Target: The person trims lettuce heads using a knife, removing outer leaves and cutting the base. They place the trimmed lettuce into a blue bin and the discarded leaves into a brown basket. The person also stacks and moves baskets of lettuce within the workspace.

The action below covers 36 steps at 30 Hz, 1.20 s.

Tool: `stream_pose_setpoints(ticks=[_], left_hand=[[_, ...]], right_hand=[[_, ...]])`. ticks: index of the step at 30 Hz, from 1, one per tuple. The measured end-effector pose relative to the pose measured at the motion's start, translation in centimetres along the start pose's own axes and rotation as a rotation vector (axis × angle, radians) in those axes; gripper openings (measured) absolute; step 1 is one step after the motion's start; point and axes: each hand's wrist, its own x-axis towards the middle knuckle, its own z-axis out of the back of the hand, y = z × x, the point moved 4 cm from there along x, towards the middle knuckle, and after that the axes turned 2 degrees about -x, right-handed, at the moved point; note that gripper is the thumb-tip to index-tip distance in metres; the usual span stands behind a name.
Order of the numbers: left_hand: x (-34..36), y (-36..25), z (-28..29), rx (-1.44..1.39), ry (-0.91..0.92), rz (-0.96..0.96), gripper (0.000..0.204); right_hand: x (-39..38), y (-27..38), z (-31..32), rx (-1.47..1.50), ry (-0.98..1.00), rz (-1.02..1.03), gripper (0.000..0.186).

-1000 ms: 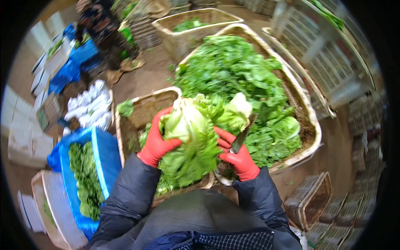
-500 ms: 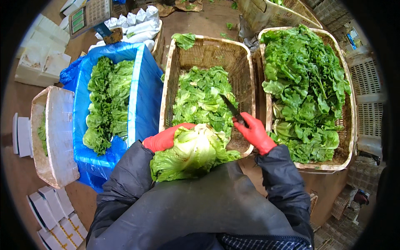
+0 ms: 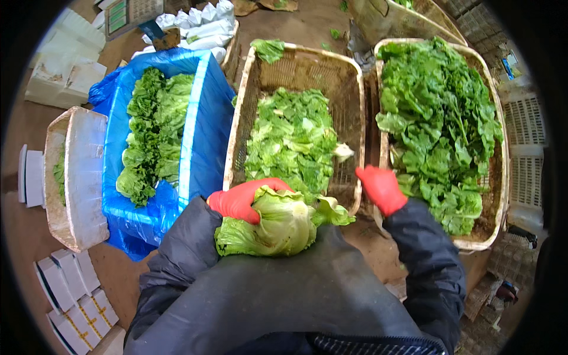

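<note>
My left hand point(image 3: 251, 198), in a red glove, is closed over the far left side of a head of lettuce point(image 3: 278, 223) held against my dark apron. Its pale base is turned up, and a loose leaf sticks out on the right. My right hand point(image 3: 381, 189), also red-gloved, is a fist off to the right of the lettuce, apart from it. The knife seen in this fist a moment earlier does not show now, its blade hidden or blurred. Just beyond the lettuce, a crate point(image 3: 362, 124) holds loose green leaves point(image 3: 290, 139). A pale leaf piece point(image 3: 343, 152) is near its right wall.
To the left stands a blue-lined box point(image 3: 213, 100) with lettuce heads point(image 3: 148, 136) in rows. On the right, another crate point(image 3: 504, 160) is heaped with leafy lettuce point(image 3: 441, 130). White foam boxes point(image 3: 65, 71) and a scale point(image 3: 136, 15) are at the far left.
My right hand has moved right, away from the lettuce, and the knife blade has gone from sight. A pale piece now appears near the crate's right wall. The lettuce has turned in my left hand.
</note>
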Motion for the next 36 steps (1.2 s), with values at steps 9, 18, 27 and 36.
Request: stream_pose_setpoints(ticks=[9, 18, 27, 36], left_hand=[[2.0, 0.5, 4.3, -0.605, -0.792, -0.095, 0.054], [-0.1, -1.9, 9.0, 0.285, -1.018, -0.109, 0.063], [7.4, 4.2, 10.0, -0.536, -0.471, -0.123, 0.043], [6.6, -1.5, 8.1, -0.152, -0.162, 0.048, 0.060]], right_hand=[[6.4, 4.6, -0.7, 2.161, -0.070, -0.129, 0.056], [6.7, 5.0, -0.2, 2.501, -0.103, -0.296, 0.050], [5.1, -4.3, -2.9, 0.713, -0.407, -0.413, 0.052], [10.1, 0.7, 6.0, 1.780, 0.198, -0.235, 0.029]])
